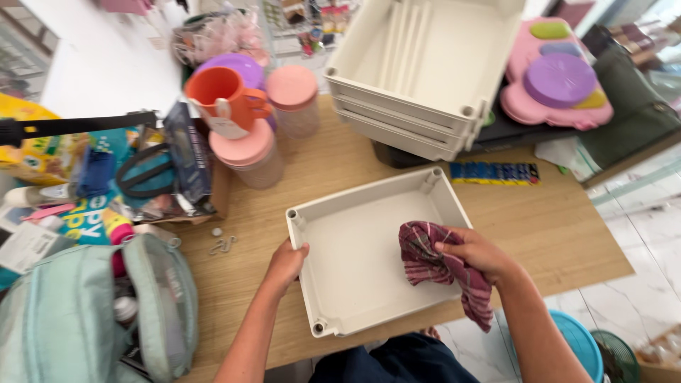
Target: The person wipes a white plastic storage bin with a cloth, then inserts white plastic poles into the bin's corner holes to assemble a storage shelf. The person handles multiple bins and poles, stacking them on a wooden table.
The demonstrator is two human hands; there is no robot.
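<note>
Left hand (285, 264): clamped on the left rim of the white tray (352, 266), thumb over the edge, fingers hidden under the wall.
Right hand (477, 253): closed around a bunched plaid cloth (433, 261), pressing it against the tray's inner right side.
White tray: shallow, square, cream-coloured, flat on the wooden desk (333, 159) between the two hands, near corner overhanging the desk's front edge.
Plaid cloth: dark red with pale stripes, crumpled under the right hand, loose tail hanging past the tray's right wall below the wrist.
Beyond the hands: stack of matching white trays (425, 64) tilted open side toward the camera, resting on the desk's far edge.
Beyond the right hand: flat blue printed packet (494, 173) on the desk, just past the tray's far right corner; pink moulded board with a purple disc (557, 79) farther out.
Beyond the left hand: orange mug (223, 99), two clear jars with pink lids (269, 120), purple lid behind them.
Left of the left hand: small metal hooks (222, 245) on the desk, near the tray's far left corner; heap of colourful packets (106, 184) farther left.
Below the left hand: open pale green backpack (78, 319), unzipped, contents partly showing.
Below the right hand: blue basin (582, 344) on the tiled floor.
</note>
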